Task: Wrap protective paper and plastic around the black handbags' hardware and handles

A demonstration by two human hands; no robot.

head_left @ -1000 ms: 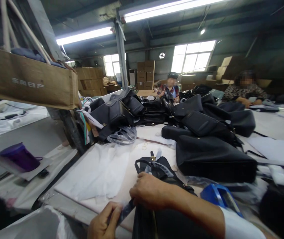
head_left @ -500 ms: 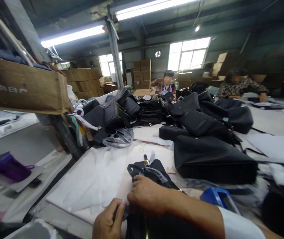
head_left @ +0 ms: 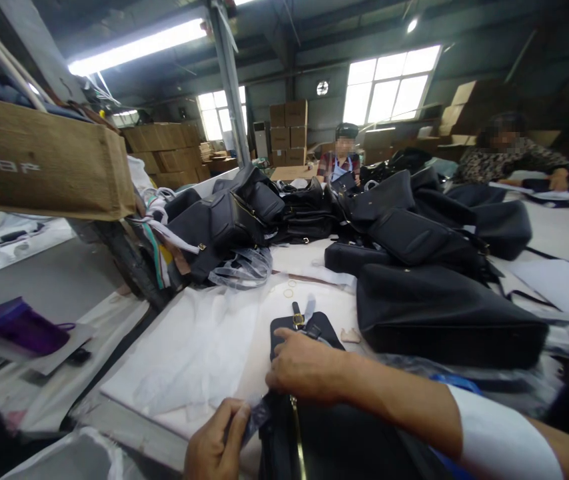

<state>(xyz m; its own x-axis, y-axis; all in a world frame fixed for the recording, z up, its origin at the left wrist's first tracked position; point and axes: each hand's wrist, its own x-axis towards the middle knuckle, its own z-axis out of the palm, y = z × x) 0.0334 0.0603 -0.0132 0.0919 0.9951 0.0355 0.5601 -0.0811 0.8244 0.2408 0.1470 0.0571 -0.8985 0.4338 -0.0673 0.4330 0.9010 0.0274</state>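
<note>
The right hand (head_left: 304,365) is lying palm-down across a black handbag (head_left: 314,427) that is sitting at the near edge of the table (head_left: 129,417), straight in front of the person. Its fingers are curled over the bag's top by the strap, pressing the bag down rather than closing round anything. A small gold buckle (head_left: 296,319) is showing on the strap just beyond the knuckles. The left hand (head_left: 213,445) is sitting low at the bag's left edge, its thumb and fingers pinching a crumpled piece of clear plastic wrap (head_left: 258,413) that is touching the bag's side.

White tissue paper (head_left: 204,347) is lying spread under and to the left of the bag. A large black tote (head_left: 439,313) is resting just beyond the right forearm, and a heap of black bags (head_left: 394,220) is piling up behind it across the table's middle. A brown cardboard box (head_left: 39,160) is hanging over the table's left side, with a purple cup (head_left: 19,325) lying on a lower surface well to the left. 2 other people are sitting at the far end, one by the window (head_left: 345,150) and one at the right (head_left: 509,157), each working with their own hands.
</note>
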